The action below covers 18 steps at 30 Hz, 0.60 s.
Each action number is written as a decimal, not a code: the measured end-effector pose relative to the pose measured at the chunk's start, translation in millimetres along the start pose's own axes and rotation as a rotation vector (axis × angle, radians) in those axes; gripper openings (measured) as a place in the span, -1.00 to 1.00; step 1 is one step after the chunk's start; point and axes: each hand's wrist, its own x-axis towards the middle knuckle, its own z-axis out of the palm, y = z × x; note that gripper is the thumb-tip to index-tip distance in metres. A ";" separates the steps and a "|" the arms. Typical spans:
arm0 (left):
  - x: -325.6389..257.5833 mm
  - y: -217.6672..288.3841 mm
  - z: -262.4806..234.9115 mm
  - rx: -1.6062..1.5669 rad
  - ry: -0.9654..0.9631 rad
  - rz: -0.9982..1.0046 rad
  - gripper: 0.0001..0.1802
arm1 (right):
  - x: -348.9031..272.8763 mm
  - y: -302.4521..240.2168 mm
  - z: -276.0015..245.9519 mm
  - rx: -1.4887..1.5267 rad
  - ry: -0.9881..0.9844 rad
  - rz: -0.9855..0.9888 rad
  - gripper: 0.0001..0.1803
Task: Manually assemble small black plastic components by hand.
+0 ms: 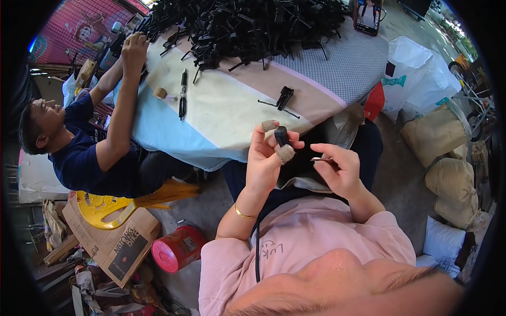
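My left hand (262,166) is raised just off the near edge of the table, with tan wrapping on the thumb and a fingertip. Its fingers pinch a small black block-shaped part (281,136). Close by on the right, my right hand (343,169) is closed on a small, thin metal tool (320,159), whose exact kind I cannot make out. The two hands are apart. Beyond them, a similar black part (284,98) with thin black strands lies on the cloth-covered table (221,113).
A large heap of black parts (237,31) covers the table's far side. A pen (183,95) and a phone (367,17) are there too. At left, a person (100,142) reaches toward the heap. A red bucket (176,248) and stuffed sacks (450,184) flank me.
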 end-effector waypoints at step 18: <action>-13.6 -15.6 5.9 0.609 0.002 0.131 -0.78 | 14.0 10.3 8.5 0.085 -0.098 0.166 -0.88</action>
